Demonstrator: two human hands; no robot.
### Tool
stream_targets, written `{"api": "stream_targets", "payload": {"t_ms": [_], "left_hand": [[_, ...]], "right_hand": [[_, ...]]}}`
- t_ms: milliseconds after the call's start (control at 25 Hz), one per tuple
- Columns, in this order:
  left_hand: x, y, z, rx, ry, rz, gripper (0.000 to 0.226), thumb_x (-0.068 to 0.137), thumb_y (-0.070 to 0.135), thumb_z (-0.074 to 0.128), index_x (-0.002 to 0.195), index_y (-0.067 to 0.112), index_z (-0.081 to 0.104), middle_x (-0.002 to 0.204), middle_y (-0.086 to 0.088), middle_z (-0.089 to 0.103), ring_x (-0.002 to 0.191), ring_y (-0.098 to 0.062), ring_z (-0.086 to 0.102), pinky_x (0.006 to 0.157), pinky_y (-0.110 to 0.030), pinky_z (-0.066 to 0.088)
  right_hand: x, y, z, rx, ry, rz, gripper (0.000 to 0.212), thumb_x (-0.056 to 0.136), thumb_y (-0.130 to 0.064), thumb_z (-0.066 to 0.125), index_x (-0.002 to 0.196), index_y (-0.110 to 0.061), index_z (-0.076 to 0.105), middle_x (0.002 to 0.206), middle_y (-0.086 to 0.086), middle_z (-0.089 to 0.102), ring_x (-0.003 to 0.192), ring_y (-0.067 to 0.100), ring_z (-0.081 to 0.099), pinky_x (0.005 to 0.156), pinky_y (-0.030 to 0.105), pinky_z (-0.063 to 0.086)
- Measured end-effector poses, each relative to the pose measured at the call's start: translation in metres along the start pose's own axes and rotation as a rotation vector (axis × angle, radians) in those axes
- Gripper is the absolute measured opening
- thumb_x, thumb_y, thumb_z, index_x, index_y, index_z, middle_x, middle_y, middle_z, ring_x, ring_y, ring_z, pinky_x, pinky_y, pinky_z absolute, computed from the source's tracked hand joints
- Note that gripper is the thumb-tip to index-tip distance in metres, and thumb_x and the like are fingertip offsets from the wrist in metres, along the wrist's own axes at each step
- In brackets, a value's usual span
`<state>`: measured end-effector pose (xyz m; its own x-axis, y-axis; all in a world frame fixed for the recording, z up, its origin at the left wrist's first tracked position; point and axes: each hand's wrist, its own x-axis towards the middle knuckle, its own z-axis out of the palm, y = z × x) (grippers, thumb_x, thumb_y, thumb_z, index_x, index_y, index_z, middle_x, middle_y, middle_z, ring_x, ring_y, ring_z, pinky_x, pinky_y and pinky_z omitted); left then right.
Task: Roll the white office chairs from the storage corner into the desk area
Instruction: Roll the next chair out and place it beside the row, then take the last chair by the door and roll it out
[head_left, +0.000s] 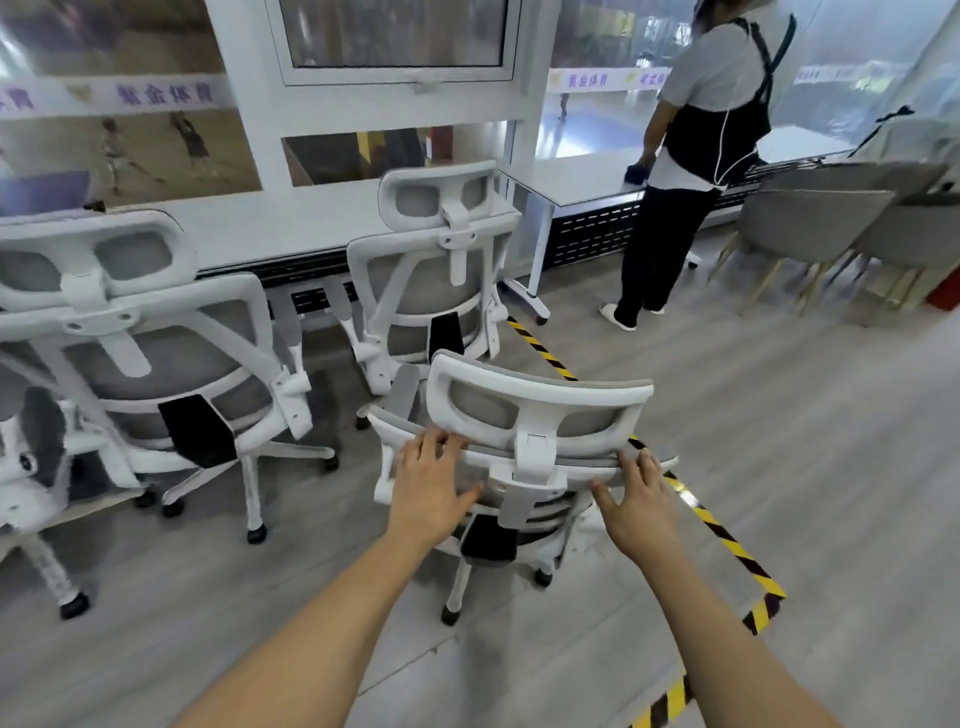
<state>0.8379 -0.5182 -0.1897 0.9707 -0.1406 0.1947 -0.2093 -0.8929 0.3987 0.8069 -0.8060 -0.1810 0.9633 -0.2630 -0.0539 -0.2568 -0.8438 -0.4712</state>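
The chair (537, 452) I was pushing stood on the floor (810, 415) in the open part of the room, close to the striped tape (722, 535), with its back toward me. My left hand (434, 486) and my right hand (636, 499) were both wide. The fingers were nearly straight and laid on the top edge of the back, and the thumbs were spread; they pressed on it and did not clasp it.

In my judgement this was the first risk: with a flat push so high, the back could tilt or the seat could turn, and the chair could slip sideways away from my palms. Just ahead stood a second chair (431, 291), near enough that the armrests or the wheels could catch together if I went straight. A third chair (156, 332) was on the left, so a wide turn there could also bump it. To the right a person (711, 130) stood at the tabletop (576, 174), back to me; a fast roll that way could hit the legs. The tape could perhaps snag a wheel.
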Motion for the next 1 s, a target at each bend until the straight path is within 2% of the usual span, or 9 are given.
{"api": "stream_targets", "payload": {"t_ms": [120, 240, 320, 400, 440, 600, 680, 800, 1000], "left_hand": [[0.022, 0.026, 0.015, 0.035, -0.028, -0.039, 0.061, 0.079, 0.047, 0.06, 0.136, 0.029, 0.047, 0.136, -0.004, 0.045, 0.132, -0.031, 0.038, 0.111, -0.048, 0.035], [0.019, 0.054, 0.026, 0.049, -0.081, -0.076, 0.071, 0.08, 0.036, 0.062, 0.146, 0.03, 0.036, 0.15, -0.006, 0.037, 0.144, -0.032, 0.025, 0.116, -0.052, 0.03], [0.016, 0.073, 0.026, 0.087, -0.121, -0.146, 0.077, 0.084, 0.035, 0.061, 0.152, 0.033, 0.025, 0.158, -0.005, 0.027, 0.149, -0.033, 0.017, 0.119, -0.052, 0.024], [0.013, 0.092, 0.019, 0.07, -0.153, -0.256, 0.074, 0.089, 0.035, 0.057, 0.154, 0.034, 0.022, 0.163, -0.002, 0.02, 0.15, -0.032, 0.015, 0.119, -0.052, 0.024], [0.009, 0.104, 0.013, 0.051, -0.145, -0.31, 0.069, 0.092, 0.035, 0.055, 0.153, 0.033, 0.025, 0.163, -0.001, 0.021, 0.149, -0.03, 0.018, 0.117, -0.051, 0.027], [-0.034, 0.134, -0.019, 0.018, 0.037, -0.387, 0.047, 0.093, 0.035, 0.054, 0.139, 0.031, 0.046, 0.15, 0.005, 0.041, 0.137, -0.025, 0.035, 0.107, -0.045, 0.036], [-0.068, 0.136, -0.04, 0.068, 0.135, -0.418, 0.04, 0.092, 0.035, 0.055, 0.132, 0.03, 0.05, 0.139, 0.007, 0.048, 0.127, -0.022, 0.043, 0.101, -0.041, 0.04], [-0.136, 0.127, -0.079, 0.112, 0.3, -0.541, 0.034, 0.093, 0.034, 0.056, 0.127, 0.029, 0.054, 0.13, 0.008, 0.052, 0.116, -0.02, 0.046, 0.095, -0.037, 0.04], [-0.283, 0.1, -0.145, 0.127, 0.542, -0.75, 0.032, 0.09, 0.034, 0.054, 0.121, 0.028, 0.059, 0.123, 0.008, 0.056, 0.111, -0.02, 0.05, 0.094, -0.035, 0.039]], "right_hand": [[0.042, 0.021, -0.02, -0.008, -0.063, -0.023, 0.068, 0.1, -0.056, 0.044, 0.158, -0.024, 0.026, 0.169, 0.008, 0.01, 0.156, 0.023, 0.003, 0.126, 0.043, 0.012], [0.068, 0.044, -0.033, -0.05, -0.088, -0.077, 0.068, 0.1, -0.056, 0.043, 0.158, -0.023, 0.026, 0.168, 0.008, 0.013, 0.156, 0.023, 0.006, 0.126, 0.041, 0.014], [0.08, 0.057, -0.042, -0.056, -0.064, -0.169, 0.06, 0.101, -0.048, 0.048, 0.152, -0.018, 0.039, 0.162, 0.012, 0.031, 0.151, 0.029, 0.021, 0.123, 0.044, 0.023], [0.082, 0.056, -0.052, -0.002, 0.011, -0.267, 0.045, 0.098, -0.036, 0.055, 0.138, -0.014, 0.053, 0.142, 0.013, 0.055, 0.133, 0.034, 0.045, 0.109, 0.047, 0.039], [0.079, 0.051, -0.057, 0.035, 0.054, -0.318, 0.04, 0.097, -0.031, 0.057, 0.133, -0.013, 0.057, 0.132, 0.011, 0.061, 0.124, 0.033, 0.051, 0.101, 0.047, 0.044], [0.048, 0.003, -0.059, 0.187, 0.107, -0.609, 0.034, 0.095, -0.028, 0.054, 0.126, -0.016, 0.061, 0.119, 0.005, 0.065, 0.109, 0.028, 0.055, 0.094, 0.046, 0.047], [0.028, -0.029, -0.05, 0.229, 0.053, -0.748, 0.036, 0.094, -0.031, 0.05, 0.125, -0.015, 0.061, 0.117, 0.005, 0.065, 0.107, 0.028, 0.056, 0.092, 0.044, 0.047], [-0.023, -0.083, -0.03, 0.299, -0.096, -0.928, 0.033, 0.092, -0.022, 0.061, 0.125, -0.017, 0.06, 0.117, 0.003, 0.064, 0.107, 0.025, 0.057, 0.095, 0.04, 0.043], [-0.159, -0.172, 0.004, 0.395, -0.27, -1.21, 0.032, 0.093, -0.02, 0.061, 0.125, -0.02, 0.06, 0.12, -0.001, 0.063, 0.111, 0.021, 0.056, 0.096, 0.035, 0.04]]}}
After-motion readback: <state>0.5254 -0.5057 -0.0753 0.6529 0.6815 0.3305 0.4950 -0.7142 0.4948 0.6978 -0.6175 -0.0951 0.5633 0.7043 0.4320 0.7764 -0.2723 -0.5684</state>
